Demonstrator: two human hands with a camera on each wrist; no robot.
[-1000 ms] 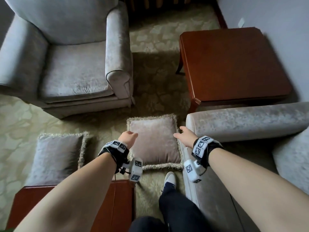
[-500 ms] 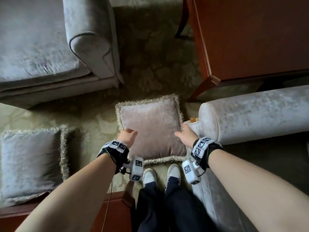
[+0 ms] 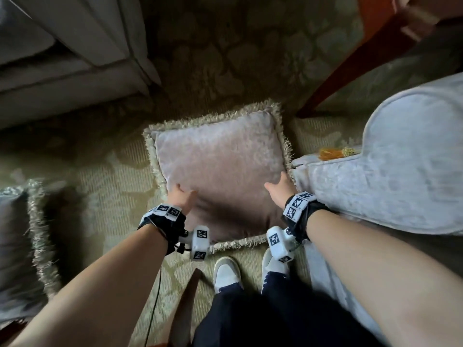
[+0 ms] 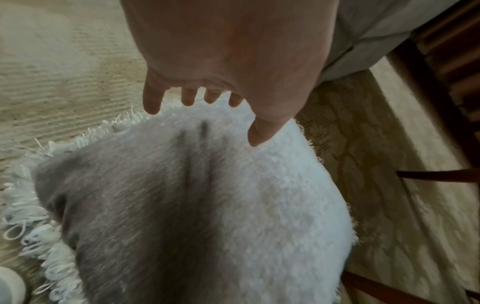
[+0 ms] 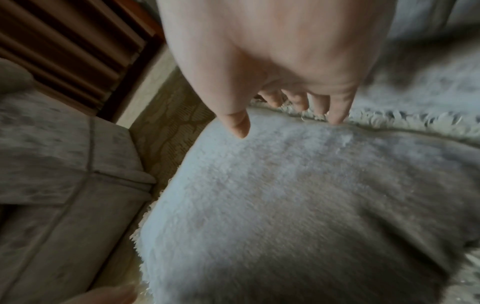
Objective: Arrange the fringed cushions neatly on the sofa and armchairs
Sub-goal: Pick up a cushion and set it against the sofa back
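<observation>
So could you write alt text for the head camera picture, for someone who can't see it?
Seen from above, a person's left hand and right hand reach onto the sides of a pinkish fringed cushion lying on a patterned carpet. A pale sofa arm is at right, another fringed cushion at left.

Bare forearms, black wrist straps [image 3: 164, 222] with checker-marked white camera blocks [image 3: 199, 242] — dark trousers [image 3: 263, 319], white shoes [image 3: 225, 274].
</observation>
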